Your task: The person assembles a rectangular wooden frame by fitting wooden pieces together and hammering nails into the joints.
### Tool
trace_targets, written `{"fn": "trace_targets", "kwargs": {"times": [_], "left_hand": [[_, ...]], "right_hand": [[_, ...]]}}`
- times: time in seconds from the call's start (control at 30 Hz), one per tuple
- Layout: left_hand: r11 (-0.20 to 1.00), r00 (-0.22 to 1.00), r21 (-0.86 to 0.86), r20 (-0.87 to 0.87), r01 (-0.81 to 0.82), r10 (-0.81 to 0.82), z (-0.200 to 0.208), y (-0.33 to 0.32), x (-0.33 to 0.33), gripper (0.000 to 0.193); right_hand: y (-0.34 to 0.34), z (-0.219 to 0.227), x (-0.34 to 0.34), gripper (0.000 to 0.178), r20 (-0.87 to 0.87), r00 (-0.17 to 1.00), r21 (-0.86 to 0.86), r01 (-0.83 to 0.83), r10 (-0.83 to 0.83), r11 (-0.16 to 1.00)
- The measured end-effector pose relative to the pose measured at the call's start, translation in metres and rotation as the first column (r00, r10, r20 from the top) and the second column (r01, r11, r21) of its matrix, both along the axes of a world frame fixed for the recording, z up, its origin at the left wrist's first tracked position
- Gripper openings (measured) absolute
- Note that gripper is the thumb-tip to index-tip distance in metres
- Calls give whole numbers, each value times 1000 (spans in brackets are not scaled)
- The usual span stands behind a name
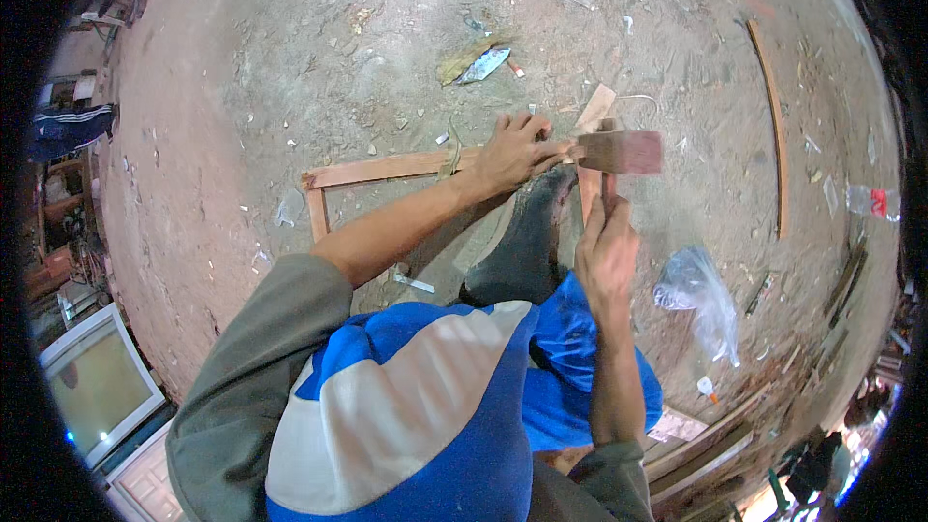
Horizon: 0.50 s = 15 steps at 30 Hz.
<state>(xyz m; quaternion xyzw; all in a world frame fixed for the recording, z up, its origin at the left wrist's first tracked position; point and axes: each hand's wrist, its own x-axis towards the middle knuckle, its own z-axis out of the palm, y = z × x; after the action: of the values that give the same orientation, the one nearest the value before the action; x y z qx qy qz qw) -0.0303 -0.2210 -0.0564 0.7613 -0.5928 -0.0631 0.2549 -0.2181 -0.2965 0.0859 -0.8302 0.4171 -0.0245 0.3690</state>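
My right hand [607, 251] is wrapped round the handle of a wooden mallet [628, 153]. Its blocky reddish-brown head, smeared by motion, is over the corner of a wooden frame [377, 169]. My left hand [517, 155] rests on the frame's long strip close to that corner, its fingers bent and thumb reaching toward the mallet head. Whether a small piece sits between those fingertips is hidden. A dark boot [522, 242] on my foot reaches to the frame beside the joint. Past the corner, a pale wooden end [596, 106] sticks out at a slant.
A long thin wooden strip [773, 126] lies on the dirt floor at the right. Nearer are a clear plastic bag [701, 300] and a plastic bottle [873, 202]. Scraps and wood chips dot the ground. A pale-framed panel [101, 382] stands at the left.
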Motion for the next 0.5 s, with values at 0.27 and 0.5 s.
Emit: {"fn": "trace_targets", "kwargs": {"times": [0.27,0.5], "left_hand": [[998,999,-51,46,27,-24,-2,1,-1,30],[999,1000,-41,5,7,-7,-2,0,1,30]], "right_hand": [[-5,-32,-13,18,428,837,-561,-49,341,826],[-2,2,-2,25,297,948,-124,155,-113,980]]}}
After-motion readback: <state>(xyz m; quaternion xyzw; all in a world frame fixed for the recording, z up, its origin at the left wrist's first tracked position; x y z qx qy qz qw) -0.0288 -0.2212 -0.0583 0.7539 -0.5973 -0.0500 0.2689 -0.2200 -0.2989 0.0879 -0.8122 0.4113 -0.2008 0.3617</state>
